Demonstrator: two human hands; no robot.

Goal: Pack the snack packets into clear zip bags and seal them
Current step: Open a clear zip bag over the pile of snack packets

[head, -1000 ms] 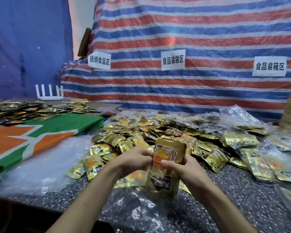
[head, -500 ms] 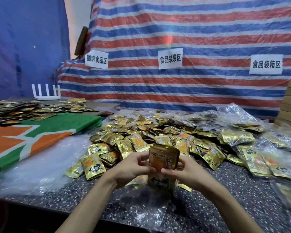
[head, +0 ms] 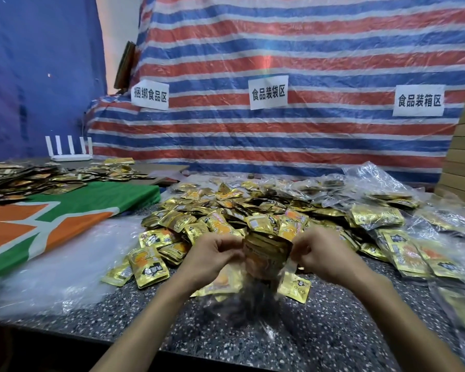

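Head view: left hand (head: 212, 255) & right hand (head: 321, 253) each pinch the mouth of the clear zip bag (head: 236, 302). Snack packets (head: 266, 253) sit half in, above the table (head: 333, 331). Step: loading. Next, prob.: seat the stack fully, then press the zip shut.

zip bag (head: 258, 291): clear, upright, held mid-air, top open.
packet stack (head: 266, 251): gold foil, inside bag.
loose packets (head: 226, 218): gold, heaped behind.
filled bags (head: 403, 253): clear, flat, right side.
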